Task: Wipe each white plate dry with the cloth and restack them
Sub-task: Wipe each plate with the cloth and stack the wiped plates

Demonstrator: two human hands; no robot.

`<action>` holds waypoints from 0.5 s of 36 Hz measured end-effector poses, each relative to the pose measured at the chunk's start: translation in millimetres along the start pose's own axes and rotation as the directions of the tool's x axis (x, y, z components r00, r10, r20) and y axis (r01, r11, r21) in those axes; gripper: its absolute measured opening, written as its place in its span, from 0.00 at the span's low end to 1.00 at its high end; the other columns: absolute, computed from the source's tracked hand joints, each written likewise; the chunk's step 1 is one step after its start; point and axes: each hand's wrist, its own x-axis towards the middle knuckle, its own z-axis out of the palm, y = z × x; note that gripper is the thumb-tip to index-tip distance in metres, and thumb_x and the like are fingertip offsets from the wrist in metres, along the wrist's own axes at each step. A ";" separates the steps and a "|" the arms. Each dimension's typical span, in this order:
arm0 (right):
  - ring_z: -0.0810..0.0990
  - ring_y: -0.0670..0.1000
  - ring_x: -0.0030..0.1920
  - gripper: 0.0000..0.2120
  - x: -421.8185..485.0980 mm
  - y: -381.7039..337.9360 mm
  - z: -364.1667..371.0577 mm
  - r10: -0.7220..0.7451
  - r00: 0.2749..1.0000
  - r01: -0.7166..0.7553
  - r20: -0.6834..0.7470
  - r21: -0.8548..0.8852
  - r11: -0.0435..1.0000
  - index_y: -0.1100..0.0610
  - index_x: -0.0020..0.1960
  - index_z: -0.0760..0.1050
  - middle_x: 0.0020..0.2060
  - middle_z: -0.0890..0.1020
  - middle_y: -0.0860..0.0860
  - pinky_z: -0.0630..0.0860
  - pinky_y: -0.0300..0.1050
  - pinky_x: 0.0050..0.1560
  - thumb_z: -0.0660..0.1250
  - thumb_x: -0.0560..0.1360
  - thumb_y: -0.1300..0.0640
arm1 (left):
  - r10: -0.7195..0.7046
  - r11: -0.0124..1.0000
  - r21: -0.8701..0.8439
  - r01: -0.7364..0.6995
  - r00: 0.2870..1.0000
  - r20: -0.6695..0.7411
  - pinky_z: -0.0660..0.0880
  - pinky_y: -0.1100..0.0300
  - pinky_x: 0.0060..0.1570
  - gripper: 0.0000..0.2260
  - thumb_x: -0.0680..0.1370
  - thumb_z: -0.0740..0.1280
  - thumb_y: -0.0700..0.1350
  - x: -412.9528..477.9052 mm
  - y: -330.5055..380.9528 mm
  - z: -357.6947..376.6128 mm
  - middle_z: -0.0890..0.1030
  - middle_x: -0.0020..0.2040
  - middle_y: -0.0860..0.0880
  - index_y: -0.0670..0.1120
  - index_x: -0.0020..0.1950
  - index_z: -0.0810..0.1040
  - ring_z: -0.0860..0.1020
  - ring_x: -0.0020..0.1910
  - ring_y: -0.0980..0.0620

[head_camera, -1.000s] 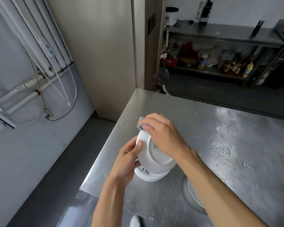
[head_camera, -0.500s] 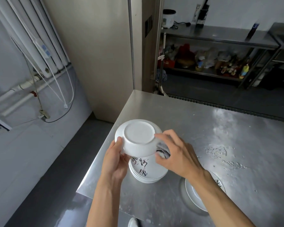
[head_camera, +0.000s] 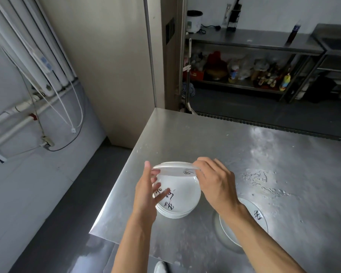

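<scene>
Just above a stack of white plates [head_camera: 177, 201] with black brush lettering, I hold one white plate [head_camera: 173, 168] almost level, so it shows edge-on. My left hand [head_camera: 148, 191] holds its left rim, thumb above and fingers beneath. My right hand [head_camera: 217, 182] pinches its right rim. No cloth shows in either hand. Another white plate [head_camera: 253, 214] lies to the right on the steel table [head_camera: 205, 138], partly hidden by my right forearm.
The stack stands near the table's front left corner, close to the edge, with the floor [head_camera: 67, 213] below on the left. Water drops [head_camera: 260, 178] lie on the table's right side. A steel shelf unit [head_camera: 244, 62] with bottles stands beyond an aisle.
The held plate went from upright being wiped, to bottom-up toward me, to nearly level over the stack. The cloth seen in my right hand a second ago is out of sight.
</scene>
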 end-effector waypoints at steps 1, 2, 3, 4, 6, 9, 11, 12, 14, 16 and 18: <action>0.78 0.54 0.39 0.07 0.3 1.8 -1.8 0.049 0.999 -0.049 0.014 0.044 0.998 0.54 0.47 0.80 0.46 0.83 0.44 0.76 0.49 0.33 0.72 0.74 0.65 | 0.061 0.996 0.069 -0.062 0.998 0.007 0.82 0.52 0.50 0.23 0.78 0.64 0.71 -0.5 -2.5 -1.1 0.81 0.57 0.57 0.54 0.47 0.86 0.77 0.59 0.53; 0.79 0.55 0.40 0.04 0.9 3.6 -4.0 0.096 0.995 -0.098 0.028 0.093 0.991 0.55 0.47 0.80 0.45 0.83 0.45 0.77 0.49 0.35 0.73 0.75 0.62 | 0.119 0.985 0.120 -0.121 0.993 0.023 0.80 0.53 0.53 0.22 0.78 0.62 0.71 -1.1 -4.5 -2.4 0.81 0.57 0.62 0.56 0.50 0.86 0.75 0.61 0.56; 0.79 0.55 0.40 0.02 1.6 5.3 -5.8 0.149 0.988 -0.154 0.047 0.136 0.979 0.55 0.47 0.80 0.43 0.83 0.46 0.76 0.49 0.36 0.72 0.77 0.60 | 0.164 0.972 0.161 -0.170 0.985 0.049 0.77 0.54 0.56 0.20 0.78 0.62 0.68 -1.6 -6.3 -4.4 0.81 0.56 0.67 0.58 0.53 0.86 0.74 0.63 0.59; 0.79 0.55 0.40 0.02 2.5 6.9 -7.3 0.207 0.976 -0.216 0.067 0.167 0.962 0.56 0.47 0.80 0.41 0.82 0.47 0.76 0.49 0.37 0.72 0.78 0.58 | 0.194 0.958 0.197 -0.208 0.977 0.087 0.76 0.54 0.59 0.16 0.79 0.63 0.63 -1.3 -8.9 -6.6 0.81 0.56 0.69 0.59 0.56 0.85 0.74 0.64 0.61; 0.76 0.55 0.36 0.06 3.9 12.6 -8.4 0.330 0.935 -0.351 0.127 0.221 0.910 0.55 0.45 0.78 0.35 0.80 0.47 0.73 0.49 0.36 0.71 0.78 0.54 | 0.216 0.935 0.245 -0.255 0.960 0.176 0.75 0.49 0.63 0.12 0.80 0.65 0.52 2.0 -15.9 -12.0 0.83 0.57 0.65 0.58 0.60 0.84 0.78 0.58 0.61; 0.66 0.51 0.31 0.15 3.1 25.2 -6.8 0.442 0.866 -0.497 0.234 0.298 0.815 0.53 0.37 0.68 0.26 0.69 0.47 0.67 0.49 0.32 0.69 0.79 0.51 | 0.227 0.914 0.271 -0.301 0.934 0.275 0.80 0.51 0.61 0.18 0.81 0.63 0.40 5.0 -21.5 -14.4 0.84 0.58 0.54 0.58 0.65 0.83 0.81 0.54 0.55; 0.61 0.49 0.31 0.20 1.0 32.9 -6.9 0.483 0.833 -0.551 0.269 0.324 0.769 0.57 0.36 0.62 0.27 0.63 0.46 0.62 0.48 0.31 0.69 0.78 0.51 | 0.245 0.909 0.253 -0.331 0.916 0.318 0.83 0.53 0.55 0.20 0.81 0.62 0.37 5.1 -23.4 -12.6 0.83 0.63 0.53 0.57 0.66 0.82 0.83 0.57 0.52; 0.60 0.48 0.31 0.21 -0.5 37.7 -7.5 0.503 0.816 -0.577 0.286 0.338 0.743 0.59 0.36 0.62 0.28 0.63 0.46 0.61 0.47 0.31 0.69 0.78 0.51 | 0.253 0.907 0.246 -0.342 0.910 0.329 0.83 0.53 0.53 0.21 0.81 0.62 0.37 5.0 -24.2 -11.1 0.82 0.64 0.54 0.57 0.66 0.82 0.84 0.58 0.51; 0.61 0.47 0.32 0.21 -4.3 48.0 -9.2 0.545 0.771 -0.636 0.330 0.353 0.686 0.61 0.38 0.64 0.29 0.64 0.48 0.61 0.45 0.31 0.69 0.77 0.50 | 0.254 0.908 0.239 -0.344 0.906 0.339 0.84 0.51 0.52 0.22 0.82 0.61 0.33 4.5 -26.8 -7.4 0.82 0.64 0.53 0.56 0.67 0.82 0.84 0.59 0.48; 0.64 0.47 0.31 0.20 -8.0 57.2 -13.7 0.578 0.727 -0.686 0.371 0.338 0.645 0.61 0.39 0.67 0.29 0.67 0.48 0.63 0.44 0.32 0.70 0.77 0.48 | 0.237 0.919 0.226 -0.323 0.910 0.339 0.84 0.48 0.51 0.25 0.83 0.60 0.30 2.6 -31.5 -2.6 0.82 0.64 0.50 0.57 0.68 0.81 0.84 0.58 0.46; 0.68 0.47 0.32 0.17 -12.2 66.4 -20.8 0.610 0.686 -0.726 0.396 0.321 0.608 0.57 0.38 0.71 0.28 0.72 0.48 0.67 0.42 0.33 0.70 0.76 0.46 | 0.214 0.932 0.215 -0.291 0.922 0.323 0.84 0.49 0.49 0.28 0.82 0.61 0.30 -1.0 -37.3 5.2 0.82 0.64 0.46 0.60 0.71 0.77 0.84 0.59 0.43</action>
